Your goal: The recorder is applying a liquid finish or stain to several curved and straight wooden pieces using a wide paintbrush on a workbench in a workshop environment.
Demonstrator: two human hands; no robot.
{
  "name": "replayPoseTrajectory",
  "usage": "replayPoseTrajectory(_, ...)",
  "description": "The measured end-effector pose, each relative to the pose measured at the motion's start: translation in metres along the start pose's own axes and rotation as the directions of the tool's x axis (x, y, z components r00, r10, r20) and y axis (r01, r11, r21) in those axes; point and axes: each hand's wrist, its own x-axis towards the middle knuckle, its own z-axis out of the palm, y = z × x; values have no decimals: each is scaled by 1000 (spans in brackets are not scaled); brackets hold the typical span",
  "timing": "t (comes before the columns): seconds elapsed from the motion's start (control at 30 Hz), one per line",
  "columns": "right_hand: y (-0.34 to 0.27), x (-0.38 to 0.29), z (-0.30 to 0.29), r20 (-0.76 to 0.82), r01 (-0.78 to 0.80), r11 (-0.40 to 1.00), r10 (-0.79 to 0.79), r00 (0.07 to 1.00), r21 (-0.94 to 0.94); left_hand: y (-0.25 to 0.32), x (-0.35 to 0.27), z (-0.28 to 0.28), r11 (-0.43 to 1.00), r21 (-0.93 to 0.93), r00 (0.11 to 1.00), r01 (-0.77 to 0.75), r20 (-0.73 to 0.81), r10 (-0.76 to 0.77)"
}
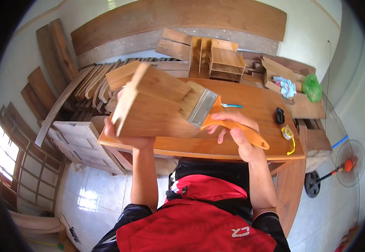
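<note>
My left hand point(138, 141) grips a wooden piece point(157, 110) by its lower left edge and holds it tilted above the near left part of the wooden table point(255, 97). It looks like a box or a board with a raised part; which one I cannot tell. In my right hand point(239, 129) is a wide paintbrush point(204, 108) with an orange handle and a metal ferrule. The brush's bristles lie against the face of the wooden piece, near its right end. Parts of the left fingers are hidden behind the wood.
On the table lie a toothbrush point(232, 105), a small black object point(280, 115) and a tape measure point(287, 133). Behind it stand a wooden desk organizer point(226, 58) and stacked wood pieces point(91, 85). A green plastic bag point(312, 88) is at right, a fan point(348, 165) on the floor.
</note>
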Motion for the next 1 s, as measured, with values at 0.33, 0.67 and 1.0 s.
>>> replayPoseTrajectory(0.33,-12,4,-26,-235,241,929,-309,921,-280,-21,36,90,982,185,804,36,579,-138)
replayPoseTrajectory(0.67,-21,-5,-52,-377,-19,935,-125,918,-355,-42,41,125,966,234,762,111,604,-234)
replayPoseTrajectory(1.0,44,-91,-76,-463,-318,909,168,871,-270,-35,32,113,981,164,749,103,637,-185)
